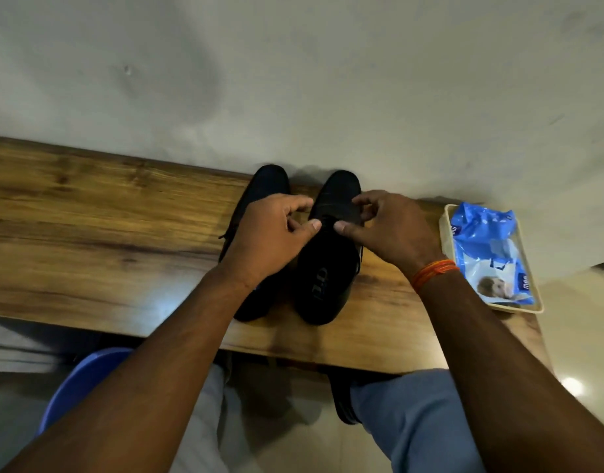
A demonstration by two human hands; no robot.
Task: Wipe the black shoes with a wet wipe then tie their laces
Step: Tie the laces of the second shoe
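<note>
Two black shoes stood side by side on the wooden desk, toes toward the wall. Right shoe's laces pinched from both sides: left hand with thumb and curled fingers closed on them, right hand likewise gripping lace near the tongue. Left shoe largely covered by the left hand. Orange thread band tied round the right wrist. Further right, blue wet wipe pack lay in a shallow cream tray at the desk's end.
</note>
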